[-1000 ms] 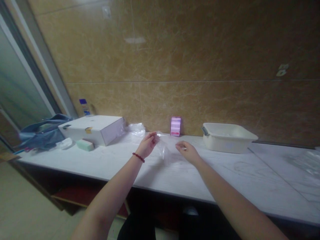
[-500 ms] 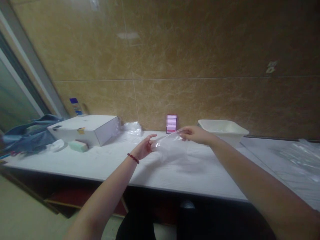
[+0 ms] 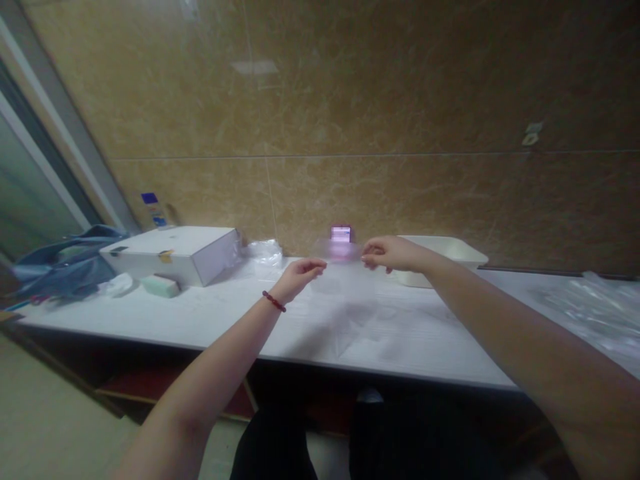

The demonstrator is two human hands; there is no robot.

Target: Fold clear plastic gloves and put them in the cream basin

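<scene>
a clear plastic bag (image 3: pixel 346 283) spans the gap between the left hand (image 3: pixel 297 277) and the right hand (image 3: pixel 393 255) above the table (image 3: pixel 215 321), each pinching its film, neither clearly nearer; its long axis cannot be told.

Counter (image 3: pixel 225 303) strip between sponge (image 3: pixel 160 287) and left hand (image 3: pixel 299 277) passable, white box (image 3: pixel 213 263) blocks rear left, clear bag (image 3: pixel 345 287) fills gap to right hand (image 3: pixel 385 254), tub (image 3: pixel 416 279) behind it.

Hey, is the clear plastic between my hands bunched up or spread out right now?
Spread out: the clear plastic spans the gap between left hand and right hand, and the lit screen partly shows through it.
</scene>
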